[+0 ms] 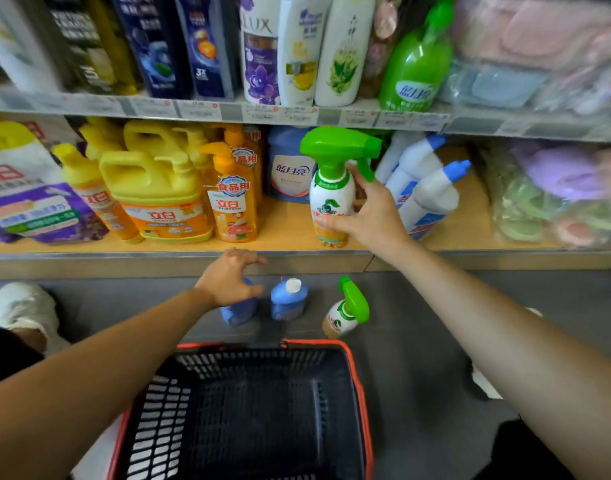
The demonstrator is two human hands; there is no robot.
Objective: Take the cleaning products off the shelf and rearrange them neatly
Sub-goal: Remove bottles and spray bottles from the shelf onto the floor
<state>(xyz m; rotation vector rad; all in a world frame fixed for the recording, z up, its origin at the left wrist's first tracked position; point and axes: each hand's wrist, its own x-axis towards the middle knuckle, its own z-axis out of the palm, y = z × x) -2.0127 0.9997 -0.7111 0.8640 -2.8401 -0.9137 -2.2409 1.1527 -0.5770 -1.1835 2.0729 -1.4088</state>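
My right hand (370,216) grips a white spray bottle with a green trigger head (332,188) that stands upright on the wooden lower shelf (286,233). My left hand (229,278) hovers with curled fingers just above a blue bottle (240,311) on the grey floor, holding nothing. A second blue bottle with a white cap (288,299) and another green-headed spray bottle (347,310) stand on the floor beside it. Behind my right hand, white bottles with blue caps (425,188) lean on the shelf.
Yellow and orange detergent jugs (158,195) and a purple refill bag (34,209) fill the shelf's left side; a blue pouch (290,168) stands at the back. Shampoo bottles (297,50) line the upper shelf. A black basket with an orange rim (363,393) sits below my arms.
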